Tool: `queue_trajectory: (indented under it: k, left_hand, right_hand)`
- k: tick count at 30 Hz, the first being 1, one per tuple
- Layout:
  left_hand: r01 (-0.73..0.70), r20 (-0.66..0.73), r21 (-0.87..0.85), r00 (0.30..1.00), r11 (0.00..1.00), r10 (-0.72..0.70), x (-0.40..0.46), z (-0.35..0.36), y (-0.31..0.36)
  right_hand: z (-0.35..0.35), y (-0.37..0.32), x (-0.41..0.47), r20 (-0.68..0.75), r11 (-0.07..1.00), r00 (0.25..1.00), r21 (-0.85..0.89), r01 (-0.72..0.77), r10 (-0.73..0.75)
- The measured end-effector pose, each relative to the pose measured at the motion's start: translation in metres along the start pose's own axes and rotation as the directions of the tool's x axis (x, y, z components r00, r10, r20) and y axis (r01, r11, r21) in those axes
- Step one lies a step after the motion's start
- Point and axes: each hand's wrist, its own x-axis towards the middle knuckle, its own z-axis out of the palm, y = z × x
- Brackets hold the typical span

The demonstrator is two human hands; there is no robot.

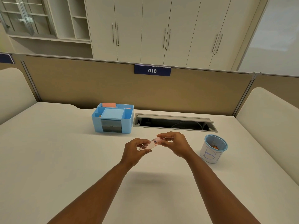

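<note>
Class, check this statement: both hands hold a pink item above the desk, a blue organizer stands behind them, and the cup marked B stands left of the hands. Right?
One error. The head view shows the cup right of the hands, near the right hand. The rest stands: both it and the left hand hold the pink item above the desk, organizer behind.

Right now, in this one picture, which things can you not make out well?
Head view only.
1. small pink object, gripped by the left hand and right hand: fingers cover both ends, and it is blurred; its kind is unclear.
2. orange item in the blue mesh cup: mostly hidden by the cup wall.
3. blue organizer: compartment walls hide the contents.
4. cable slot: inside too dark.
</note>
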Motion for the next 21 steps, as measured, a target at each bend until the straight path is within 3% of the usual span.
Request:
queue_trajectory:
  k: [9, 21]
  left_hand:
    - [0.035, 0.096, -0.028, 0.995, 0.999, -0.032, 0.0001, 0.0013, -0.0075]
    - [0.115, 0.259, -0.11, 0.962, 0.987, -0.083, 0.0035, 0.0008, -0.0045]
  right_hand:
    - [-0.0053, -0.0067, -0.0031, 0.112, 0.994, 0.989, -0.036, 0.101, -0.096]
    - [-0.0054, -0.0037, -0.0022, 0.126, 0.996, 0.988, -0.014, 0.089, -0.086]
